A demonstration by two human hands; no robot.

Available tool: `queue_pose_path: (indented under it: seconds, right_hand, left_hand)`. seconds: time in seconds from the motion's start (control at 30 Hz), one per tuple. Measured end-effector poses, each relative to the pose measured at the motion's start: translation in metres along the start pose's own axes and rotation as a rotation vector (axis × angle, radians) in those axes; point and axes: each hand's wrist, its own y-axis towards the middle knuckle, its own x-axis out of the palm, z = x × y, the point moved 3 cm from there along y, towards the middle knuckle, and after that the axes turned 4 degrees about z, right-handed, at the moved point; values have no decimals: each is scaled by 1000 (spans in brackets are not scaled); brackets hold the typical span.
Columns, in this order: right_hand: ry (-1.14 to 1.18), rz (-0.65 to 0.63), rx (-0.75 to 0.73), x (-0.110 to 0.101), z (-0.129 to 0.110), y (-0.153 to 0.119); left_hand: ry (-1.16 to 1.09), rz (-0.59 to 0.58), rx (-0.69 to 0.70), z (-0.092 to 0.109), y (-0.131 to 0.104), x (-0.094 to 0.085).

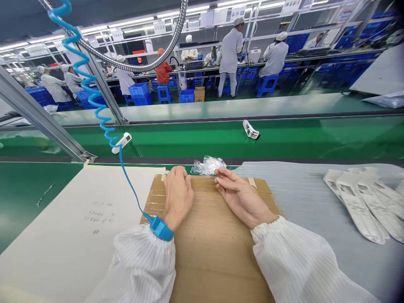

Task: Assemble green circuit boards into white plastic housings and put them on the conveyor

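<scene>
My left hand [179, 191] rests at the far left edge of a brown cardboard sheet [217, 244], back upward, its fingertips bent down out of sight. A blue wrist strap [161, 228] with a coiled blue cord [91, 78] is around that wrist. My right hand [240, 195] hovers over the cardboard's far right part, fingers loosely bent and apart from the thumb, with nothing visible in them. Just beyond its fingertips lies a crumpled clear plastic wrapper [208, 165], at the cardboard's far edge.
White flat plastic parts [360, 202] lie on the grey foam sheet [303, 202] at right. White paper [123, 206] covers the left side. A green conveyor belt [189, 139] carries a white device [122, 143] and another white device [251, 129]. A metal post [41, 113] stands at left. Co-workers sit beyond.
</scene>
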Motion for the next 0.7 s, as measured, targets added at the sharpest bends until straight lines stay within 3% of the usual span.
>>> queue_pose_path:
  seconds: [0.33, 0.43, 0.5, 0.6, 0.7]
  right_hand:
    - [-15, 22, 14, 2, -1, 0]
    - [-21, 31, 15, 1, -1, 1]
    - [-26, 33, 17, 1, -1, 0]
    - [-29, 25, 19, 2, -1, -2]
    - [-25, 18, 18, 1, -2, -2]
  left_hand:
    - [-75, 86, -25, -1, -1, -2]
    - [-197, 108, -91, -1, 2, -4]
    - [-480, 54, -251, -2, 5, -4]
    - [-1156, -121, -510, 2, 8, -2]
    - [-1571, -201, -590, 9, 10, -6]
